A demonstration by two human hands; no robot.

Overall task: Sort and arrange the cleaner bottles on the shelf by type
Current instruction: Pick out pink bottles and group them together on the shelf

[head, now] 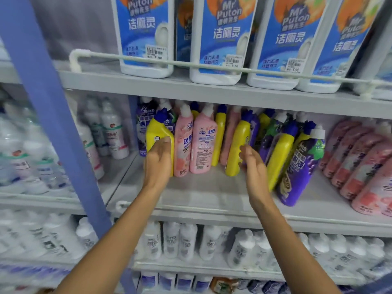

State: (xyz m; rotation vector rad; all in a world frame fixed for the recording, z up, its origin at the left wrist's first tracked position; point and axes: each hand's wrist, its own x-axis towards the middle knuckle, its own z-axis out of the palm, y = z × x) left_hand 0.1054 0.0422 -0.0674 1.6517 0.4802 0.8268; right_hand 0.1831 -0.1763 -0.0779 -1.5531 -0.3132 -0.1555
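Note:
On the middle shelf stand mixed toilet cleaner bottles with angled necks. My left hand grips a yellow bottle with a blue cap at the left end of the row. Two pink bottles stand upright just right of it. My right hand has its fingers curled on the side of another yellow bottle that leans left. Further right, a yellow bottle and a purple grape-label bottle lean over. Several pink bottles lean at the far right.
The upper shelf holds large white bottles with blue labels behind a white guard rail. A blue upright post stands to the left. White bottles fill the lower shelf and the left bay.

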